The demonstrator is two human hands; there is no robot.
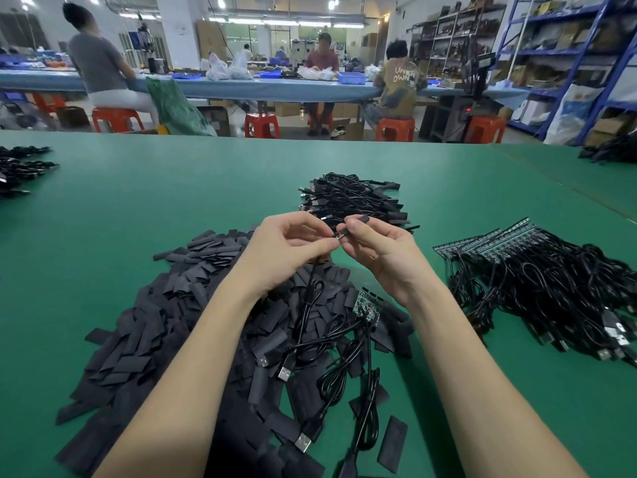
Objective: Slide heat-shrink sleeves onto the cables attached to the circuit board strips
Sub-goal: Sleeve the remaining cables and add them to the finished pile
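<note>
Hands meet above the green surface (172,201): the left hand (286,246) pinches the plug end of a black cable (306,305), and the right hand (375,246) pinches a short black sleeve (362,219) just beside that plug. The cable hangs to a circuit board strip (367,305) lying on the heap of loose sleeves (165,305). Sleeved cables (351,198) lie beyond the hands, and unsleeved strips (517,246) lie to the right.

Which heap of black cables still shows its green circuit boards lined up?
The heap on the right: green board strips fan along its far edge. The heap beyond the hands shows only cables.
</note>
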